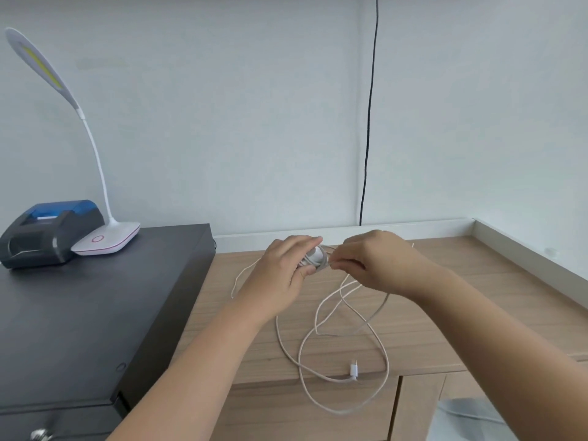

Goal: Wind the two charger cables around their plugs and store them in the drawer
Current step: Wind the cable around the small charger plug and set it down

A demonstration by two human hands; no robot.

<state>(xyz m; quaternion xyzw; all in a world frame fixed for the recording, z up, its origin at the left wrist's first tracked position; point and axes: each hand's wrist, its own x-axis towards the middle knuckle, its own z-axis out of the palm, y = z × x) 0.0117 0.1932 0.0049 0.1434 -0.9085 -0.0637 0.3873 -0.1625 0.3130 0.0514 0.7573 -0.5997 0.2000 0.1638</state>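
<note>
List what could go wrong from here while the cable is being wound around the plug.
1. The loose cable lies in crossing loops on the wooden counter; pulled in, they may knot.
2. The cable's connector end sits at the counter's front edge, with a loop already hanging over it; it could slip off and tug.
3. The left hand holds the plug while the right hand pinches the cable; slack could loosen the turns.

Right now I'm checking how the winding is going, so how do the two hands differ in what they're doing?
The left hand grips the white plug with cable turns already around it; the right hand pinches only the cable beside the plug. The left hand comes in from the lamp side, the right hand from the other side, with loose cable trailing below it onto the wooden top. Both hover above the top, close together.
</note>
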